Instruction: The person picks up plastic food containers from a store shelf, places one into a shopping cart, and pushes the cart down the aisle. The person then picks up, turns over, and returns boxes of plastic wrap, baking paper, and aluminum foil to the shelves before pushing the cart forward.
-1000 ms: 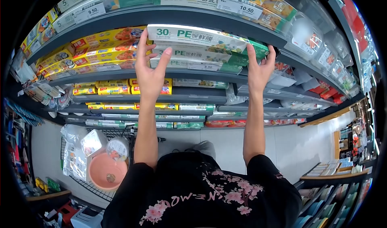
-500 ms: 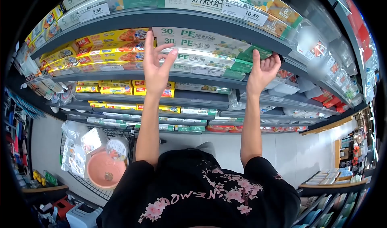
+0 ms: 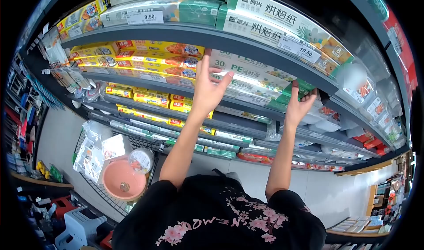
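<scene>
Head view: left hand (image 3: 211, 90) at left end of stacked PE film boxes (image 3: 255, 74), fingers spread apart. Right hand (image 3: 300, 103) at green right end, thumb apart from curled fingers; cannot tell whether they grip. Boxes lie on shelf (image 3: 251, 108), right of yellow boxes (image 3: 155, 62). Near left, wire cart (image 3: 105, 200) carrying pink basin (image 3: 115, 176).

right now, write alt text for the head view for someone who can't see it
A person's left hand and right hand reach to opposite ends of stacked PE film boxes on a store shelf, beside yellow boxes. Below left, a wire cart holds a pink basin and clear-wrapped goods.
</scene>
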Demonstrator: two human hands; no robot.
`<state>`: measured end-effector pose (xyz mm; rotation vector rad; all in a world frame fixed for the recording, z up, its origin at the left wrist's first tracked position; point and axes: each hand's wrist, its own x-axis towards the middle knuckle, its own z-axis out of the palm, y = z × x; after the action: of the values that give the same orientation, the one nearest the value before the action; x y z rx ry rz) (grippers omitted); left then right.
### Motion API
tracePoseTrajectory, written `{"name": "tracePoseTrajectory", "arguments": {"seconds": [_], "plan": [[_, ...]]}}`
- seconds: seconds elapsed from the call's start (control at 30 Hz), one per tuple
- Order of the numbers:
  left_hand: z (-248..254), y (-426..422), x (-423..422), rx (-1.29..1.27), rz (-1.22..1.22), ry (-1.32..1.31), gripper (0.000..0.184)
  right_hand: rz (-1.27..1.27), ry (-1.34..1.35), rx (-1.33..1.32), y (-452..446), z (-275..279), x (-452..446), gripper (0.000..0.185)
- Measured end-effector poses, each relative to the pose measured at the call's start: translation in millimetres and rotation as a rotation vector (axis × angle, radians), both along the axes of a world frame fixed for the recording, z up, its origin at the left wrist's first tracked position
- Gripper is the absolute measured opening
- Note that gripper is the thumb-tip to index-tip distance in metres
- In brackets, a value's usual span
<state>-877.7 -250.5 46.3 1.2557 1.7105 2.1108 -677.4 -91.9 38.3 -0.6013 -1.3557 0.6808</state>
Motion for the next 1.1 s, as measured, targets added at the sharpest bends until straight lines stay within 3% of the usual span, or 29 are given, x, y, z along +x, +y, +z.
{"name": "tracePoseTrajectory", "arguments": {"seconds": [0.3, 0.33, 0.67, 0.83, 0.87, 0.9, 0.97, 1.1], "plan": [[-5.2, -2.5, -4.6, 0.025, -0.095, -0.124, 0.088, -0.115, -0.182, 0.059, -14.4, -1.9, 3.2, 0.073], [-3.6, -4.4, -3.4, 0.001, -0.107, -0.183, 0.087, -0.099, -0.174, 0.028, -15.1, -2.9, 4.5, 0.082], [8.5, -12.4, 6.0, 0.109, -0.157, -0.333, 0.080, -0.024, -0.218, -0.055, -21.5, 5.7, 19.6, 0.080], [7.4, -9.8, 11.3, 0.148, -0.123, -0.337, 0.079, -0.064, -0.196, -0.035, -33.3, 10.6, 22.0, 0.074], [8.6, -10.3, 14.3, 0.137, -0.092, -0.330, 0.076, -0.053, -0.119, -0.052, -43.1, 12.1, 25.9, 0.063], [10.9, -13.1, 18.8, 0.139, -0.087, -0.321, 0.076, -0.047, -0.111, -0.050, -54.8, 14.8, 33.6, 0.063], [18.1, -22.4, 28.9, 0.182, 0.060, -0.252, 0.070, -0.183, -0.104, 0.036, -72.5, 20.3, 48.9, 0.045], [30.3, -32.3, 44.2, 0.246, 0.088, -0.223, 0.058, -0.113, -0.019, 0.017, -74.6, 21.4, 67.1, 0.037]]}}
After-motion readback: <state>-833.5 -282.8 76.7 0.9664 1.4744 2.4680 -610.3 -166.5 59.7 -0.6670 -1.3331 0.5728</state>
